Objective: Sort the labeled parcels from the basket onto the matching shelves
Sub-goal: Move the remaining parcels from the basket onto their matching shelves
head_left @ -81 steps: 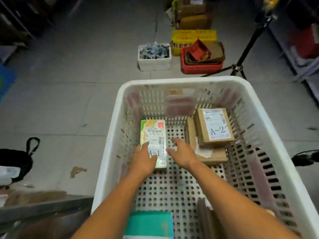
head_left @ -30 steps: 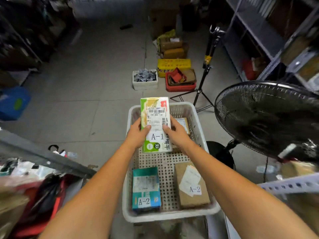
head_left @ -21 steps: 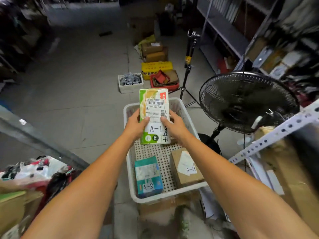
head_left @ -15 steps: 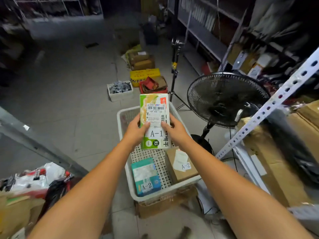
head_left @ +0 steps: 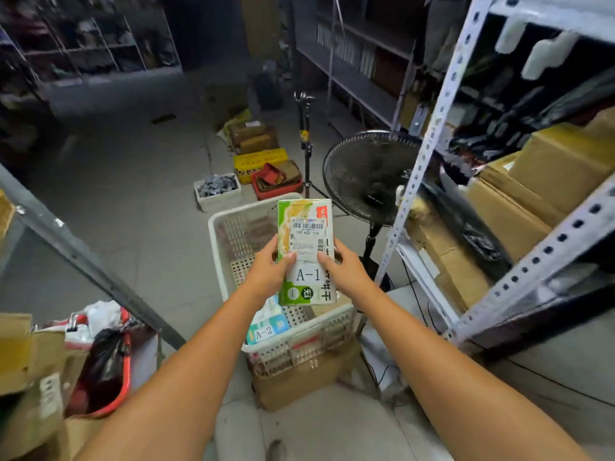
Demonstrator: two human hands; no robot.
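Gripping green A-1 parcel (head_left: pixel 306 251) by both long edges: left hand (head_left: pixel 266 277) at 9, right hand (head_left: pixel 346 274) at 3, thumbs curled onto label face, other fingers hidden behind. Held upright, label up, probably to read code. Hovering above white basket (head_left: pixel 219 247), A-2 parcel (head_left: pixel 266 329) lying inside. Shelving (head_left: pixel 429 154) at 2, probable destination.

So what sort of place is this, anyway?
Most likely a parcel storeroom or small warehouse: slotted metal shelving stacked with cardboard boxes, a white plastic basket holding a teal parcel tagged A-2, and a barcoded green A-1 parcel gripped by the left hand and right hand.
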